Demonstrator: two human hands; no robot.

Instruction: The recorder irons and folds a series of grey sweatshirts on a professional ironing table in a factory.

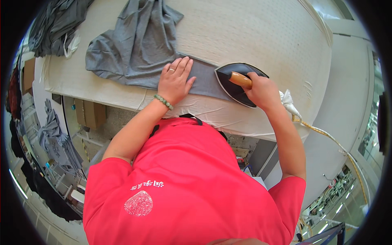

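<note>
Iron (pixel 231 89) gripped by the right hand (pixel 262 92), left hand (pixel 173 85) spread on a grey garment (pixel 141 47)

Nearest, a red shirt (pixel 196 175) fills the lower middle of the frame, with a pale print on it; the two bare hands reach up from it and are well apart. The left hand, near the centre, lies palm down with its fingers stretched out on the garment; it wears a ring (pixel 172 70) and a green bead bracelet (pixel 163 101). The right hand, right of centre, is closed around the iron's tan handle (pixel 240 80); the dark, pointed iron covers the right end of the garment's flat strip (pixel 206 79), though its underside is hidden.

Beside the right wrist is a bunched white cloth (pixel 288 102); a cord (pixel 331 136) runs from there toward the right edge. The garment lies along the near side of the cream-covered tabletop (pixel 228 28); its strip is smooth, while the rest spreads in folds toward the top of the frame; a heap of grey cloth (pixel 59 24) sits at the upper left.
</note>
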